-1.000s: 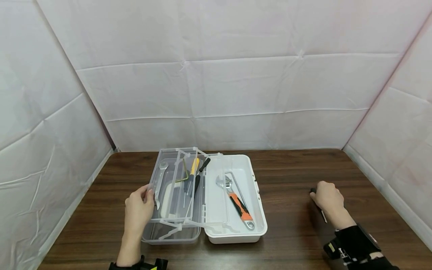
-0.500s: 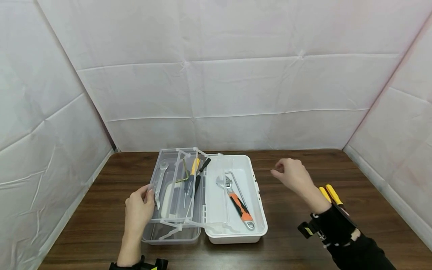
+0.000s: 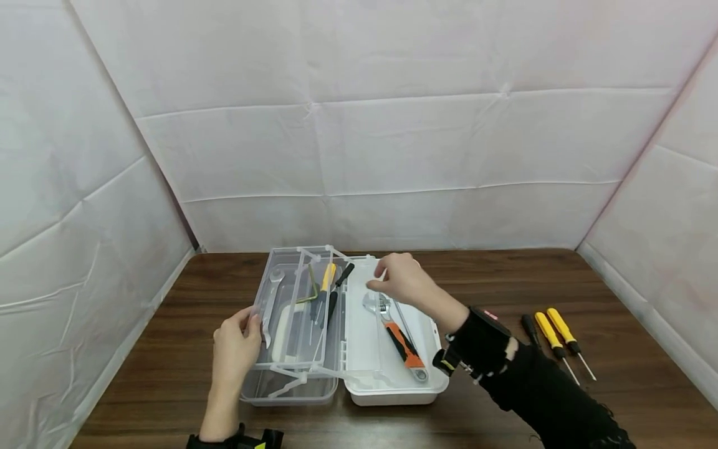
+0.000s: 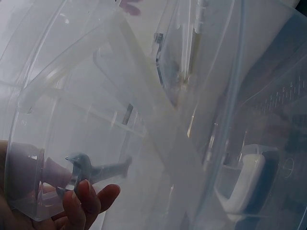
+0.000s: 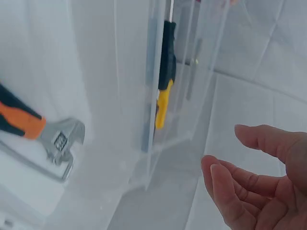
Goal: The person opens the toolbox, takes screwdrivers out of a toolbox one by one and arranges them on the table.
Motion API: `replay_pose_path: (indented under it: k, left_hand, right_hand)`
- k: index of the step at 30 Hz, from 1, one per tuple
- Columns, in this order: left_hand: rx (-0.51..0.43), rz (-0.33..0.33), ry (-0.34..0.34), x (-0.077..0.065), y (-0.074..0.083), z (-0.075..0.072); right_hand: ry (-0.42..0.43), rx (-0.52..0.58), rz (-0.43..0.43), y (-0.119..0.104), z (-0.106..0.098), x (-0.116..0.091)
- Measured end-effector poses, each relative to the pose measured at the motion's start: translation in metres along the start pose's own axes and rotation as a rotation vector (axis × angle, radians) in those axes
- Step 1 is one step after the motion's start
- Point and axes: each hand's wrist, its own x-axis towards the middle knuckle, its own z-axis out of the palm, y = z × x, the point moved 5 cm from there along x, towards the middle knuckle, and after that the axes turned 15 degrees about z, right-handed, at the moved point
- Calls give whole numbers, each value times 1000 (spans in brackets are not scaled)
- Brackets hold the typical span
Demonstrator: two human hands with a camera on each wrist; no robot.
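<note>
My left hand [image 3: 235,346] grips the near left side of a clear plastic tray [image 3: 291,363], thumb and fingers on either side of its wall. Folding arms link this tray to a white toolbox [image 3: 392,398]. Over the toolbox's far part hovers my right hand [image 3: 406,280], fingers loosely bent, holding nothing; the right wrist view shows a gap between thumb and fingertips. Below it in the toolbox lie an orange-and-black adjustable wrench [image 3: 409,352] and a silver hex key [image 5: 33,165]. Through the clear plastic show a spanner [image 3: 272,302], a yellow-handled screwdriver [image 3: 328,277] and a brass-coloured hex key [image 3: 314,290].
Right of the toolbox on the wooden table [image 3: 488,399] lie two yellow-handled screwdrivers [image 3: 546,328] and a black-handled tool [image 3: 529,327], partly behind the right sleeve. A white object [image 3: 284,333] shows through the clear plastic. White sheeting [image 3: 392,143] encloses the back and sides.
My right hand has let go of the black-handled tool at the right and swung left over the toolbox. My left hand keeps its grip on the clear tray.
</note>
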Motion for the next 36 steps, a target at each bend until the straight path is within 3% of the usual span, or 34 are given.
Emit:
replay_pose_path:
  k: [6, 15, 29, 36]
  left_hand:
    - [-6, 9, 3, 0, 1, 2]
    - [-6, 23, 18, 1, 0, 3]
    - [6, 15, 19, 0, 1, 1]
    - [6, 9, 9, 0, 0, 0]
  right_hand:
    - [-44, -50, -27, -20, 27, 10]
    - [-212, 34, 59, -25, 61, 23]
    - [-209, -45, 96, -33, 82, 35]
    - [-189, -23, 102, -35, 84, 33]
